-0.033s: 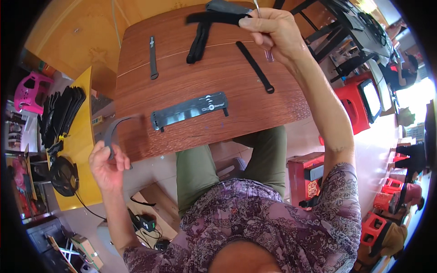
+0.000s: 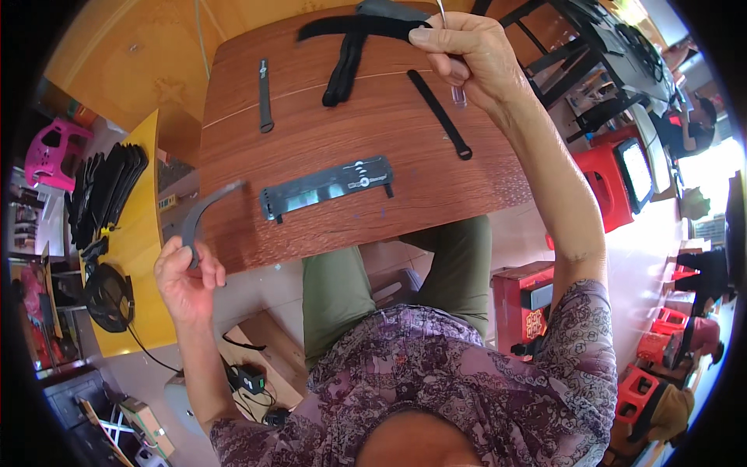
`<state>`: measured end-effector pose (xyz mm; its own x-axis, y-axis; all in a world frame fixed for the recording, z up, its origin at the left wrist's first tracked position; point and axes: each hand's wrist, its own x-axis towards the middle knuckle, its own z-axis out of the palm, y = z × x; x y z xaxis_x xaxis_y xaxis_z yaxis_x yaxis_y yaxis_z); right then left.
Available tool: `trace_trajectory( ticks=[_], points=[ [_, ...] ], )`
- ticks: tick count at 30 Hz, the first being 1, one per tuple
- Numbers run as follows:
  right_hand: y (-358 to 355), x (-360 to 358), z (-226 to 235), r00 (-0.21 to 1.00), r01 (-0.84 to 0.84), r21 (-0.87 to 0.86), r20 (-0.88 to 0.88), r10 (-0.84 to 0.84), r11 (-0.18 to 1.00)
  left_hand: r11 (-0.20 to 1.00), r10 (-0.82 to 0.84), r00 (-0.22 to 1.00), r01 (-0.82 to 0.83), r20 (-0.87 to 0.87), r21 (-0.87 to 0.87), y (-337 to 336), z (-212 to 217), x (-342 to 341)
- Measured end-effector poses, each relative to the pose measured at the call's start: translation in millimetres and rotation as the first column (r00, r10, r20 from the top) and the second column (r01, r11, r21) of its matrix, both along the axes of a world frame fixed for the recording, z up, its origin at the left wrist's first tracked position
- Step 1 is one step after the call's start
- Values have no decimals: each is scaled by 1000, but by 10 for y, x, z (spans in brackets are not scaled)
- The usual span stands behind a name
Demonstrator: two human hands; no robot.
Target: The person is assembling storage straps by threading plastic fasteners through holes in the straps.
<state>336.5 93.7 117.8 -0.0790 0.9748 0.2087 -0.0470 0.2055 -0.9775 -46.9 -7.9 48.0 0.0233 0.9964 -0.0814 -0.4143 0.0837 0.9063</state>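
My left hand pinches one end of a grey strap, whose free end curves up over the table's left edge. High above the far side of the table, my right hand grips a black hook-and-loop strap between thumb and fingers. A thin metal-tipped tool with a clear, purplish handle also sits in that hand. On the table lie a flat dark packet, a short grey strap, a black strap with an end loop and a folded black bundle.
The brown wooden table stands in front of my knees. To its left, a yellow board bears a stack of black straps and a small black fan. A red box is by my right leg, with red stools beyond.
The black strap's free end has swung left and straightened. The grey strap's free end has risen slightly. Both hands stay in nearly the same places.
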Motion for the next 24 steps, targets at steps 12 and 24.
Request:
trace_trajectory(
  ticks=[12, 24],
  points=[
    [395, -350, -977, 702, 193, -361, 701, 129, 912, 998, -30, 999, 28, 39, 50, -20, 5, 51],
    [258, -516, -944, 117, 156, -51, 993, 32, 986, 992, -62, 997, 57, 45, 109, 137, 23, 228]
  ],
)
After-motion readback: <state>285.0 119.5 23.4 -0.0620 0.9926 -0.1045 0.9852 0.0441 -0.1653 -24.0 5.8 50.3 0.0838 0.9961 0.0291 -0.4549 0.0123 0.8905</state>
